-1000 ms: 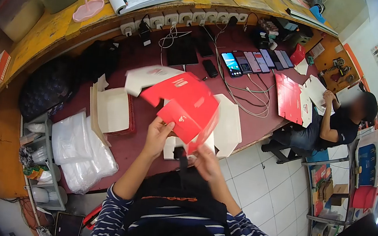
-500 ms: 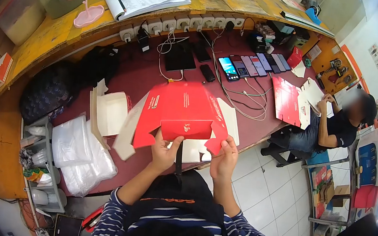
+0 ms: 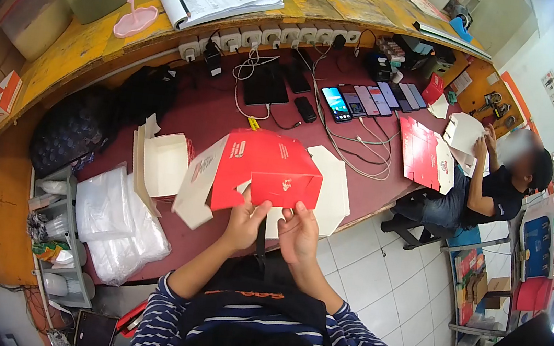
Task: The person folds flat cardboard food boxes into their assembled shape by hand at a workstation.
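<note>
Maroon counter [image 3: 215, 113] ran across the view, a seated co-worker [image 3: 497, 186] at its far right end. Red carton [image 3: 260, 171] was up above the counter's near edge, half folded — a white flap hanging off its left. Left hand [image 3: 243, 221] and right hand [image 3: 298, 229] sat close together, both pinched on its lower edge. Row of phones [image 3: 369, 98] lay behind.

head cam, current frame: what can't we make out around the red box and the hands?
- Red cardboard box: printing too small to read, head view.
- Left hand and right hand: fingertips hidden behind the box.
- White flat carton blanks on the maroon table: partly covered by the box.
</note>
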A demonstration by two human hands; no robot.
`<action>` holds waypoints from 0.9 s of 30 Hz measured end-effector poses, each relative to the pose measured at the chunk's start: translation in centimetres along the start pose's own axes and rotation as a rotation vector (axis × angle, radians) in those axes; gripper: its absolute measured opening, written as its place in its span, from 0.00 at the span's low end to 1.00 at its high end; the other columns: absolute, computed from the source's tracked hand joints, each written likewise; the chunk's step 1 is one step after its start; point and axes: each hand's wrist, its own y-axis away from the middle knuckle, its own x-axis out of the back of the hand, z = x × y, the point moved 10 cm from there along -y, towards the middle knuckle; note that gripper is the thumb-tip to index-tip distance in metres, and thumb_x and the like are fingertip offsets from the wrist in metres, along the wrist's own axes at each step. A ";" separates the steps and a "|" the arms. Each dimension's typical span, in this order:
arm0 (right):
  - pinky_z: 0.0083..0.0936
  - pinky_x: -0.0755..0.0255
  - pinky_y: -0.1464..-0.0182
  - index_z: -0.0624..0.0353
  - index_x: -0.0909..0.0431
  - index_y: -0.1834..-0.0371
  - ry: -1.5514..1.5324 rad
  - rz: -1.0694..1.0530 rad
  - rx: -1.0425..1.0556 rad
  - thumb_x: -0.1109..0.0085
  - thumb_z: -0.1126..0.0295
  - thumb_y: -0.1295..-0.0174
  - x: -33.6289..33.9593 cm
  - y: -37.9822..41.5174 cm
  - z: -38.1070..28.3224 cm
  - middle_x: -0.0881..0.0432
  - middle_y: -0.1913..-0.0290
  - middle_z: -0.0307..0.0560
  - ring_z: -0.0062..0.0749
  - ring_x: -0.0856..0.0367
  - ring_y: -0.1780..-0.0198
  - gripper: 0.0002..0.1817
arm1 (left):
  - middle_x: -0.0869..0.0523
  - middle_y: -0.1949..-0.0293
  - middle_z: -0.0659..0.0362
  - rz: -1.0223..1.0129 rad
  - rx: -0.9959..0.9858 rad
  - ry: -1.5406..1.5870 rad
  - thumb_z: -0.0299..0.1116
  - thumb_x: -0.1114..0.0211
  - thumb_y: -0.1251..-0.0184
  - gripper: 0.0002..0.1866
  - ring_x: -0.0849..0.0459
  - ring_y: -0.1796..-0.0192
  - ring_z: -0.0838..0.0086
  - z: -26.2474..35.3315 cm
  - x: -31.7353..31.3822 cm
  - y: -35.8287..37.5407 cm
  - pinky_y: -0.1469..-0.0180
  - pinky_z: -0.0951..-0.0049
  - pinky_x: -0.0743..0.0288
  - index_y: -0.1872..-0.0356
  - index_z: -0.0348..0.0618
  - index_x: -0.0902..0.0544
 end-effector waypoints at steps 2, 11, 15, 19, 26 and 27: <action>0.13 0.37 0.72 0.56 0.29 0.61 0.048 -0.049 0.079 0.46 0.74 0.43 0.7 -0.5 -1.3 0.24 0.67 0.35 0.16 0.28 0.69 0.07 | 0.27 0.48 0.52 0.052 0.201 0.638 0.60 0.63 0.37 0.35 0.34 0.41 0.66 -0.8 0.0 -0.4 0.37 0.60 0.47 0.42 0.39 0.36; 0.19 0.29 0.58 0.66 0.31 0.56 0.500 -0.088 0.791 0.40 0.83 0.51 -1.2 3.6 -4.9 0.24 0.58 0.46 0.25 0.24 0.60 0.18 | 0.21 0.55 0.60 0.203 0.272 0.304 0.29 0.40 0.41 0.15 0.26 0.51 0.80 -2.2 0.7 0.7 0.44 0.76 0.38 0.52 0.39 0.25; 0.30 0.30 0.54 0.64 0.32 0.51 0.450 -0.089 0.566 0.36 0.78 0.55 -0.1 1.7 -0.8 0.25 0.56 0.46 0.32 0.23 0.59 0.25 | 0.22 0.53 0.61 0.275 0.210 0.529 0.39 0.44 0.37 0.15 0.26 0.51 0.78 -1.7 0.9 0.4 0.45 0.74 0.38 0.52 0.45 0.26; 0.32 0.35 0.44 0.61 0.43 0.41 1.434 -0.617 0.902 0.39 0.77 0.54 -1.6 2.6 0.3 0.33 0.44 0.50 0.35 0.30 0.45 0.34 | 0.26 0.47 0.57 0.193 0.680 0.948 0.55 0.52 0.38 0.29 0.30 0.43 0.70 -2.2 -0.3 0.8 0.42 0.67 0.39 0.46 0.41 0.31; 0.27 0.30 0.51 0.65 0.34 0.46 0.478 -0.355 -0.088 0.44 0.64 0.44 3.7 -2.4 -4.9 0.28 0.48 0.49 0.32 0.27 0.48 0.24 | 0.21 0.55 0.54 -0.071 0.624 0.227 0.41 0.45 0.38 0.23 0.20 0.58 0.71 -4.0 9.6 -0.4 0.54 0.74 0.26 0.47 0.36 0.32; 0.24 0.29 0.52 0.67 0.33 0.47 0.576 -0.452 -0.099 0.46 0.65 0.41 0.0 -1.5 -5.7 0.27 0.50 0.49 0.30 0.26 0.50 0.22 | 0.21 0.55 0.54 -0.134 0.528 0.049 0.40 0.44 0.38 0.23 0.19 0.60 0.72 -3.3 9.7 -1.2 0.56 0.75 0.25 0.47 0.35 0.32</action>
